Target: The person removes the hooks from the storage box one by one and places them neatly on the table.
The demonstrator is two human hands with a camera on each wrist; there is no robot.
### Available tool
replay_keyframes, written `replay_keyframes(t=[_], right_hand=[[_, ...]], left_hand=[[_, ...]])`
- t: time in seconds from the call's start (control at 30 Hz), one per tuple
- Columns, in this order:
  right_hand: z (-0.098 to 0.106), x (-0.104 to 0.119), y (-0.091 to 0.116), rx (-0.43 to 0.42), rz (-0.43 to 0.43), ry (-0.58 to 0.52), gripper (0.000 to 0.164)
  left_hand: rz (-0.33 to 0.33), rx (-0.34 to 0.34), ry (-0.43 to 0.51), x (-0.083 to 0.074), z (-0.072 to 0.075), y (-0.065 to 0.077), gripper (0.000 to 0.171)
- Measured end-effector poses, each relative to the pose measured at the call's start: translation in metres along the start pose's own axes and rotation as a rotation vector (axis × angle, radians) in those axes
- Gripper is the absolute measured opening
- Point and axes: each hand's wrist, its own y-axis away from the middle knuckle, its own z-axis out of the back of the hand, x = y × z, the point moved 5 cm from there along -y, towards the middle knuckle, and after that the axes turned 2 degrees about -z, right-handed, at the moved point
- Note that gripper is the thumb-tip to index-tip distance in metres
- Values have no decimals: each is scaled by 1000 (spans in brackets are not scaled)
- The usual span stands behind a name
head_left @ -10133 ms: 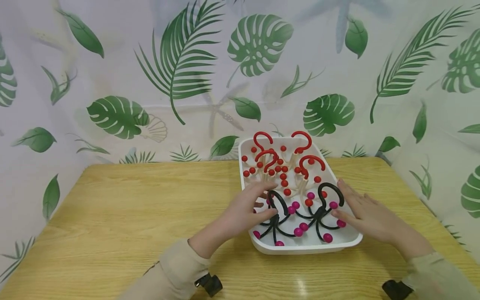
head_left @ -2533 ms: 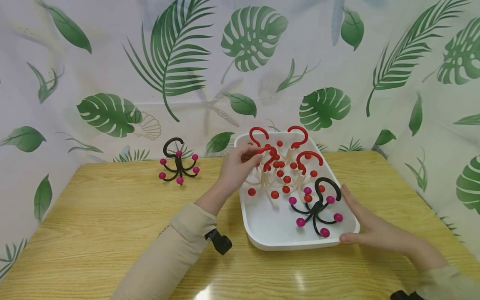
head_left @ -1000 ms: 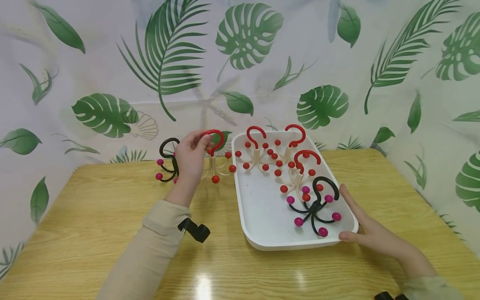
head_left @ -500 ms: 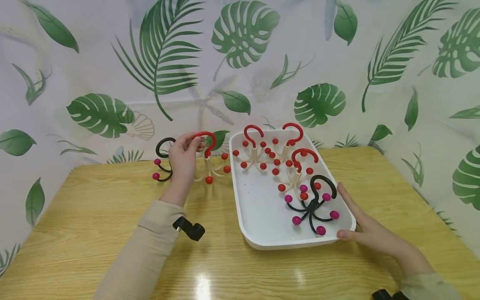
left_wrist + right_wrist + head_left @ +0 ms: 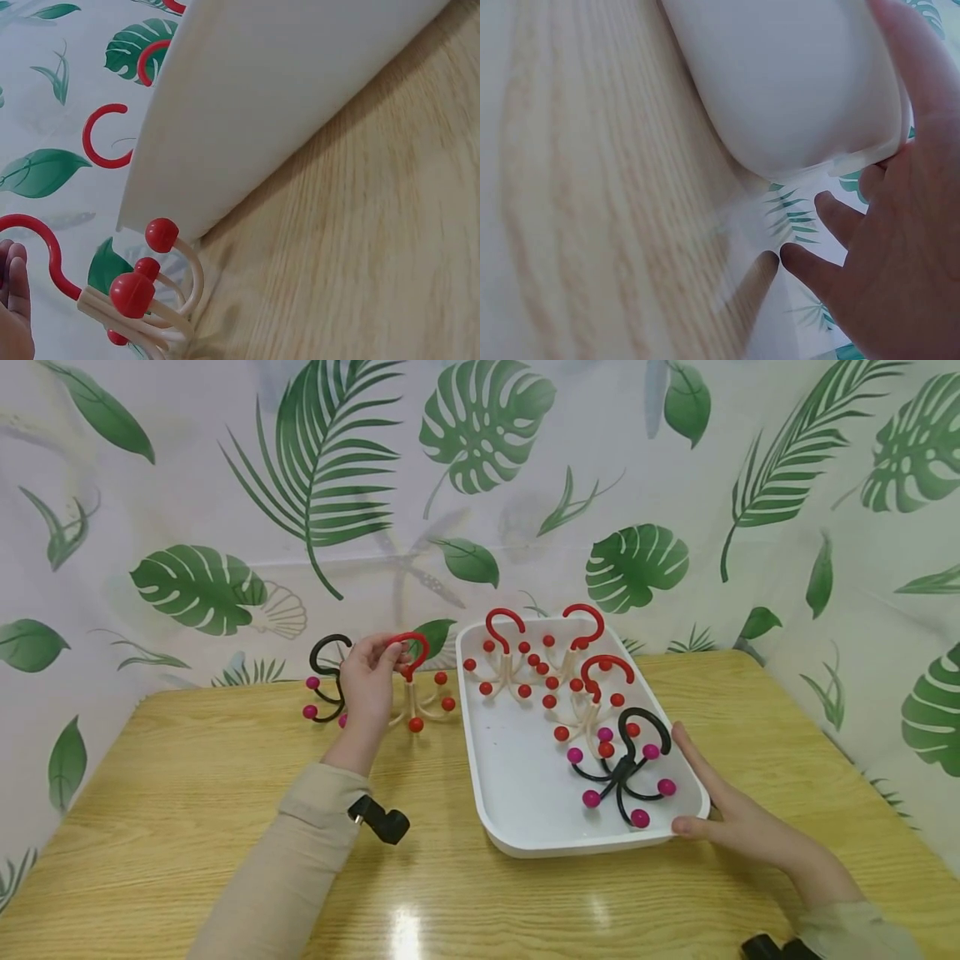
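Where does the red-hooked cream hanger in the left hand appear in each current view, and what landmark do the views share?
Head: just left of centre, the hanger, its hook held by the left hand.
Left wrist: lower left, the hanger.
Right wrist: not in it.
Shared landmark: the white tray, at upper centre in both wrist views.

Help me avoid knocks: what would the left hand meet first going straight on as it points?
Beyond the red hook it holds, the left hand would probably meet the leafy cloth first, though depth is unclear.
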Motion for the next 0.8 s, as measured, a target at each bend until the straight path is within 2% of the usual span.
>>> replay_keyframes(t=[0.3,0.5,0.67,0.8], right_hand=[[0,-1,0,-1,10,-4,104],[0,0,0,-4,5,12,105],[0,0,-1,-3,-10,26,105],[0,0,-1,-3,-12,24,105]], left_hand=[[17,9,-17,7,4,2,21],[4,58,-150,6,7,3,23],[-118,80,-291,-7,7,5,21],[-245,83,-345,-20,2,7,21]])
